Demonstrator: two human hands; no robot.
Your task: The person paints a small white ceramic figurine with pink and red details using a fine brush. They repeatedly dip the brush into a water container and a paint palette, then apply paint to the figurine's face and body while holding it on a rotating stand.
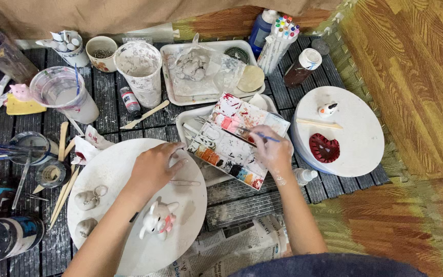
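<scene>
Far left on the dark slatted worktop (106, 110) we've got a jar of brushes (29, 149) and a clear plastic cup of cloudy water (63, 92), with a little pink figure (20, 91) sitting on a yellow sponge just left of it. Farther back there's a paper cup (140, 72) smeared with paint and a small bowl (101, 51) beside it.

Near the left side is a big round white board (129, 246). Our left hand (154, 168) rests flat on its far edge, fingers spread and holding nothing. Closer to us on that board stands a small white animal figurine (159, 219) with a pink bit on its front, and two small grey clay pieces (85, 200) lie along the left rim. A few wooden sticks (62, 192) lie just off the board to the left.

In the middle sits a paint palette (226, 149), tilted, wells full of oranges, reds, blues and a lot of mixed mess. Our right hand (273, 153) is closed around a thin blue-handled brush (262, 136), tip down on the right part of the palette. The two hands are well apart, one on the board, one over the palette.

Behind the palette there's a white tray (180, 92) with a plastic bag of grey clay lumps. A bundle of markers (280, 38) and a brown paint bottle (303, 66) stand far right of that.

On the right, a second round board (357, 149) carries a red heart-shaped piece (324, 147) and a tiny white figure (328, 109). Newspaper (242, 241) lies near us.
</scene>
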